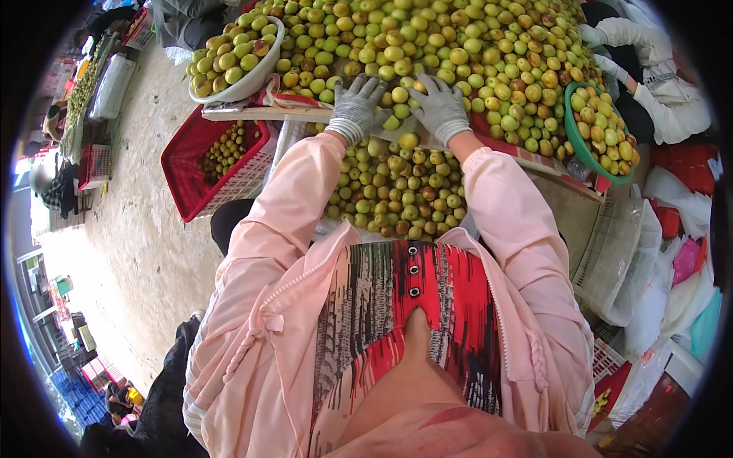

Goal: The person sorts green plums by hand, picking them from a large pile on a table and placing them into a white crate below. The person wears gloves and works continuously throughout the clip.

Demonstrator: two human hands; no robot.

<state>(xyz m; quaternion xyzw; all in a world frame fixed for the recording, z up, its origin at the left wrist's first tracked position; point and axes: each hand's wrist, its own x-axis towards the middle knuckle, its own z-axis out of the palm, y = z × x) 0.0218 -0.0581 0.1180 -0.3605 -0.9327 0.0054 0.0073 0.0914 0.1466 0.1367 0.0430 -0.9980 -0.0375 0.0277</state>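
Note:
A broad heap of green and brown jujubes covers the sorting table before me. My left hand, in a grey glove, rests at the heap's near edge with its fingers spread. Across a small gap, my right hand wears a matching glove; its fingers are apart over the fruit. A few jujubes lie between the two hands. Below them, close to my body, is a second mass of jujubes; my sleeves and clothing partly hide its container. Neither hand visibly grips a fruit.
A white basin full of jujubes stands left, above a wooden edge. Under it is a red-lined crate with fruit inside. A filled green basin stands right, near a co-worker's gloved hands. Plastic-wrapped crates lie lower right.

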